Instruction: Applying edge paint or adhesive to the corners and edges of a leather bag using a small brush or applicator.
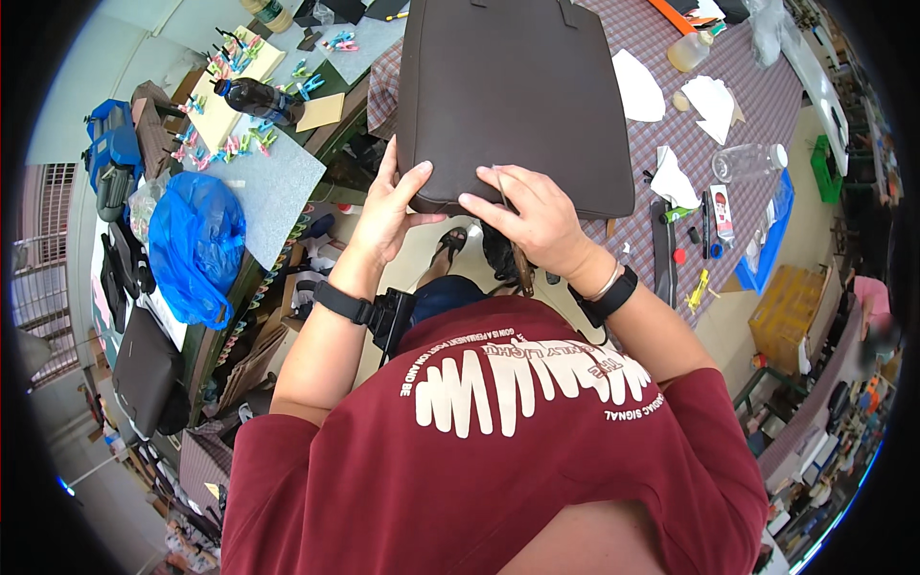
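Together, both hands meet the near edge of a brown bag (517, 105) lying over checked cloth (767, 110). The left hand (391, 206) grips the near left corner, thumb on top; the right hand (544, 222), forearm angled inward, curls at the edge, apparently holding a slim tool (523, 270), partly hidden.

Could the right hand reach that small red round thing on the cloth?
Probably yes: the small red round thing lies uncovered off to the right. The right hand, at the dark bag holding a slender brown thing, may need freeing first.
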A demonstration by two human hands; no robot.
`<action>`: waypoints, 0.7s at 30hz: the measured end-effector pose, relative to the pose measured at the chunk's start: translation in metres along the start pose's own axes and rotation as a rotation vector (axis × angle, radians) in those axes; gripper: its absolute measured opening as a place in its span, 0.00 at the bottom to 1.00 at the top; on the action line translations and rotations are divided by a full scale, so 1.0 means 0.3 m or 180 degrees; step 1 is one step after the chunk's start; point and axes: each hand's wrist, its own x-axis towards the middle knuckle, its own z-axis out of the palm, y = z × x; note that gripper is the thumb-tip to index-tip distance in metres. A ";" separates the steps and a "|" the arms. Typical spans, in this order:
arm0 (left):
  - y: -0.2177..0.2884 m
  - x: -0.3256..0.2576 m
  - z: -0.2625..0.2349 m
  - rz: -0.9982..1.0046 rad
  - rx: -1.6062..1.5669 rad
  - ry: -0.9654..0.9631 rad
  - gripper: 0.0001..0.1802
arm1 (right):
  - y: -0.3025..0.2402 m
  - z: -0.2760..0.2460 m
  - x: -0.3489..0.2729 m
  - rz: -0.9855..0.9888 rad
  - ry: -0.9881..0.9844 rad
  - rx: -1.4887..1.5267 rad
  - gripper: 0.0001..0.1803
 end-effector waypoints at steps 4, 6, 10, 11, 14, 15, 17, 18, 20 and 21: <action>0.000 -0.001 0.002 -0.0007 0.0009 -0.0008 0.38 | 0.001 0.014 0.015 0.0049 -0.0021 -0.0076 0.20; -0.002 0.000 -0.002 0.0040 -0.0002 -0.0031 0.38 | 0.010 0.019 0.020 0.0162 -0.0017 -0.0124 0.20; -0.010 0.004 -0.011 0.0058 0.0015 -0.0071 0.38 | 0.015 0.016 0.013 0.0282 -0.0014 -0.0025 0.19; -0.012 0.006 -0.013 0.0046 0.0000 -0.0081 0.38 | 0.012 0.019 0.013 0.0131 0.0013 -0.0027 0.19; -0.020 0.012 -0.018 0.0054 -0.0020 -0.0080 0.37 | 0.003 0.027 0.017 0.0007 -0.0007 0.0033 0.19; -0.022 0.012 -0.020 0.0078 -0.0024 -0.0071 0.37 | 0.008 0.027 0.023 0.0153 0.0002 -0.0028 0.19; -0.022 0.010 -0.017 0.0081 -0.0024 -0.0041 0.37 | 0.020 0.027 0.028 0.0303 0.0032 -0.0132 0.20; -0.023 0.010 -0.016 0.0090 -0.0023 -0.0014 0.37 | 0.020 0.029 0.028 0.0309 0.0028 -0.0130 0.20; -0.025 0.012 -0.022 0.0081 -0.0033 -0.0048 0.37 | 0.020 0.031 0.029 0.0098 0.0025 -0.0187 0.17; -0.026 0.013 -0.025 0.0078 -0.0044 -0.0083 0.37 | 0.016 0.028 0.029 0.0099 0.0021 -0.0182 0.17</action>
